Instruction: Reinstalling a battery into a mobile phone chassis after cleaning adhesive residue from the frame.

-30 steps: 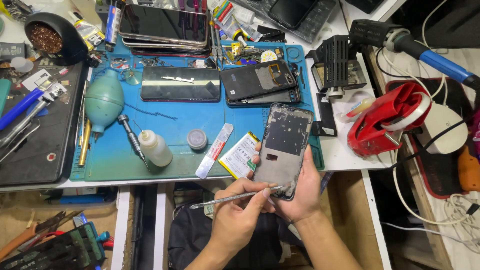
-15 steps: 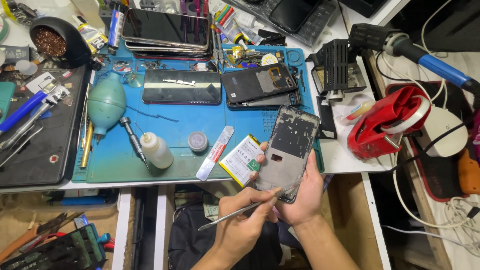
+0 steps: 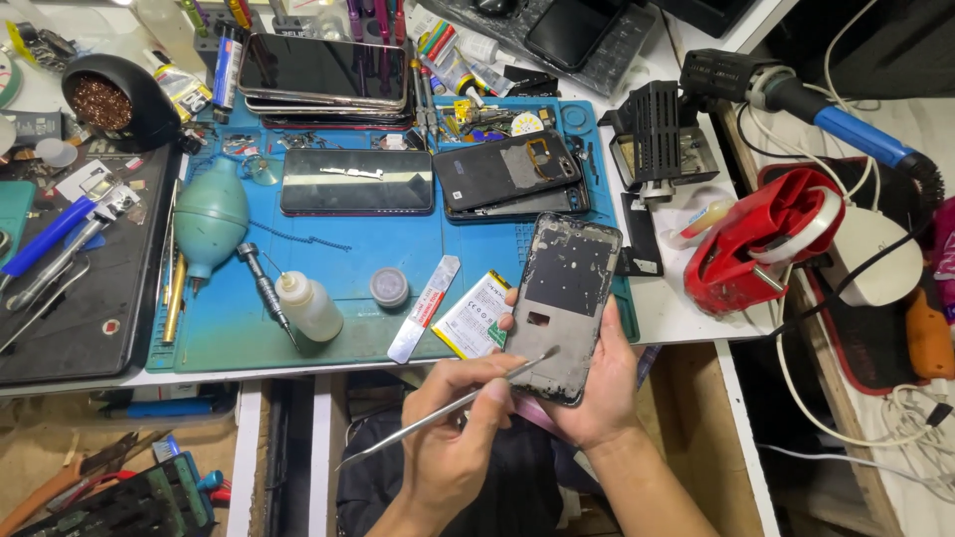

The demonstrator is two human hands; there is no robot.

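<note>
Surface: blue mat on cluttered workbench.
Right hand: grasps phone frame over bench edge.
Left hand: pinches metal pry tool, tip touching frame.
Nearby: battery.

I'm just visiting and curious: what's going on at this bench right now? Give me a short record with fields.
Setting: cluttered repair bench with a blue work mat
Right hand: grips a bare phone frame from below, tilted over the bench edge
Left hand: holds a thin metal spudger, its tip on the frame's lower part
On the mat: phone battery, small white bottle, teal air blower, dark phone
To the right: red tape dispenser
</note>
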